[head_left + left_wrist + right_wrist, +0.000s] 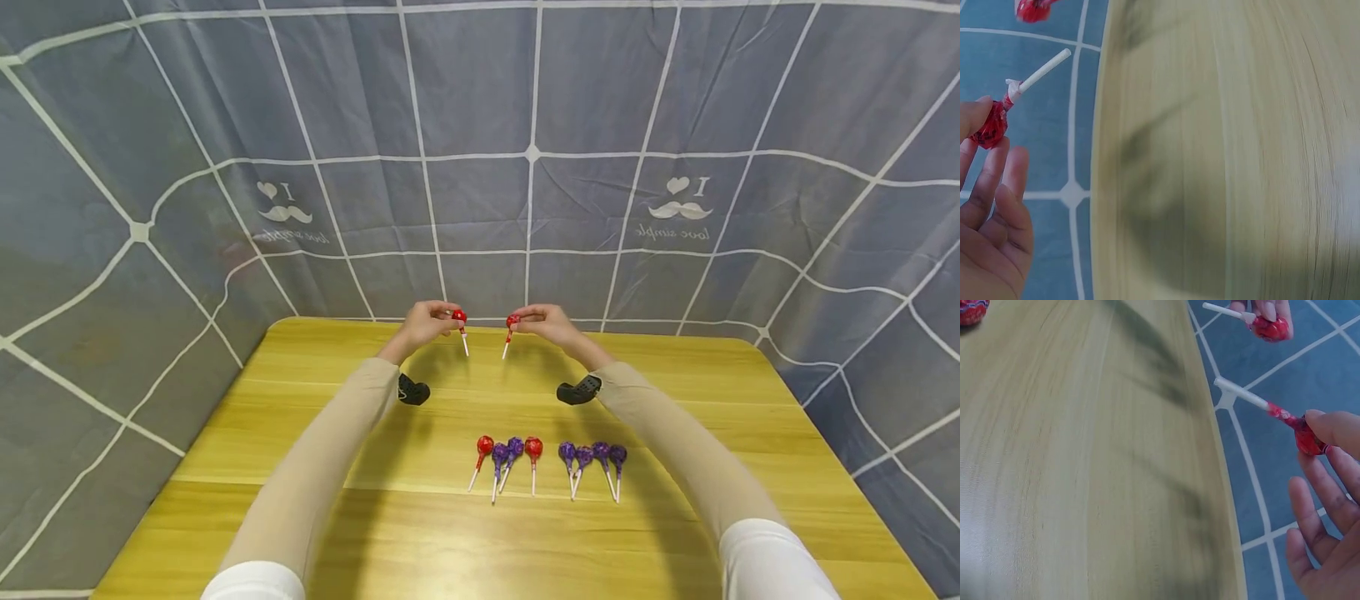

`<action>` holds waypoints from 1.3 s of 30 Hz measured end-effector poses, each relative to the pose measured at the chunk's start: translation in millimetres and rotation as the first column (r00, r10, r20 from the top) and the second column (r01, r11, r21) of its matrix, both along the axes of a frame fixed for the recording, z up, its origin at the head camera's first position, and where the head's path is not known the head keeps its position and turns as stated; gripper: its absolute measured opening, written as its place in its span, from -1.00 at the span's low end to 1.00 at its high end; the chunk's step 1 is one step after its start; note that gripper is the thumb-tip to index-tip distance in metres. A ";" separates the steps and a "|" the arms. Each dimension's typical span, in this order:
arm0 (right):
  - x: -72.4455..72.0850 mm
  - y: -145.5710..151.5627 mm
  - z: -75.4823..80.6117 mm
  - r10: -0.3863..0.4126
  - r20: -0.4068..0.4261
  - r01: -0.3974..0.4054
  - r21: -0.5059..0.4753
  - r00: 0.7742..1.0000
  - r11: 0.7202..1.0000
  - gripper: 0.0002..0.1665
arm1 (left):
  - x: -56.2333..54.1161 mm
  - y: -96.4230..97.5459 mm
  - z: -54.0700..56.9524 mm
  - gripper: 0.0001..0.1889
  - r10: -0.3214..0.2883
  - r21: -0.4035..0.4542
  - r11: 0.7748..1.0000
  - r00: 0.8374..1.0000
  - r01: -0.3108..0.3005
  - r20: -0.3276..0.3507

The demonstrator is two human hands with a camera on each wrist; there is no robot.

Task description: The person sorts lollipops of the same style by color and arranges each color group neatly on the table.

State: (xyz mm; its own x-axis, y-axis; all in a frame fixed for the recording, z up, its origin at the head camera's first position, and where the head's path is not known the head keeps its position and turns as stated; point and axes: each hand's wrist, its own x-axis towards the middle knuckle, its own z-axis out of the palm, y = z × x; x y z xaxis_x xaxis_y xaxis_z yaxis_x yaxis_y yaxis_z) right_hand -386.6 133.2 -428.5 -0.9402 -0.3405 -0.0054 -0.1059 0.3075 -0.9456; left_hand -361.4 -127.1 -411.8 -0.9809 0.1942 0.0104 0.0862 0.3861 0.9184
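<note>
Both hands (424, 323) (553, 325) pinch red lollipops (459, 316) (513, 320); the curtain (480, 208) reads, mirrored, "love simple".

This is a small screened-off nook; whether it belongs to a home, an office or a studio cannot be told. A grey-blue, creased fabric curtain with a white grid pattern (476, 208) hangs beyond the far edge of a yellow wood-grained bench with rounded far corners (465, 550) and continues past its left and right edges. A white printed heart-and-moustache motif with mirror-reversed lettering (680, 210) lends the cloth a household look.
</note>
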 end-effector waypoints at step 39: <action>-33.2 -23.2 -53.6 -0.045 -0.039 0.049 0.089 0.998 0.995 -0.61 | -31.4 51.0 -60.3 -0.64 0.072 -0.094 0.993 0.996 -0.067 0.047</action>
